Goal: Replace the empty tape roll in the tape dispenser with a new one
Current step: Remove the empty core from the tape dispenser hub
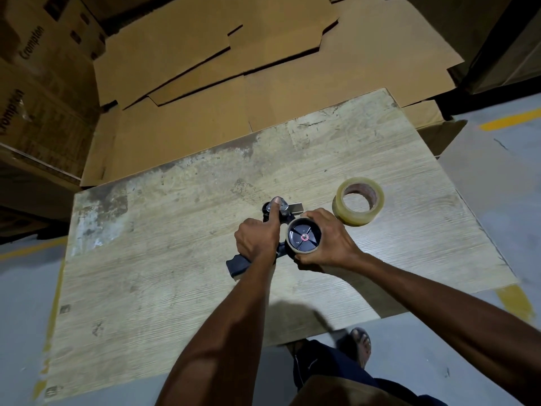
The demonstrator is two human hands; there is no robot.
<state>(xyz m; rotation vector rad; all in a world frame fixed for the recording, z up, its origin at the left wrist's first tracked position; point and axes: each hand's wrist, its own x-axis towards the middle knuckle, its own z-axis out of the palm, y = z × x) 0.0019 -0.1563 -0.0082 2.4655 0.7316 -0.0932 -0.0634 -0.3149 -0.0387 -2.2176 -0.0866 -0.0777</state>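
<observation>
Pale wood-grain table [175,259], worn, with darker stains along the far edge and a chalky scuffed patch well to the left of the left hand [257,238]. Lying flat on it, hole up, a clear tape roll [355,219], just beyond and to the right of the right fingers [314,213], close but apart from them. Between and under both hands, a black dispenser [303,238], seemingly resting on its side on the boards: round hub facing up inside the curl of the right hand [330,241], metal front end under the tip of the outstretched left index finger, handle poking out near-left from beneath the left palm.
</observation>
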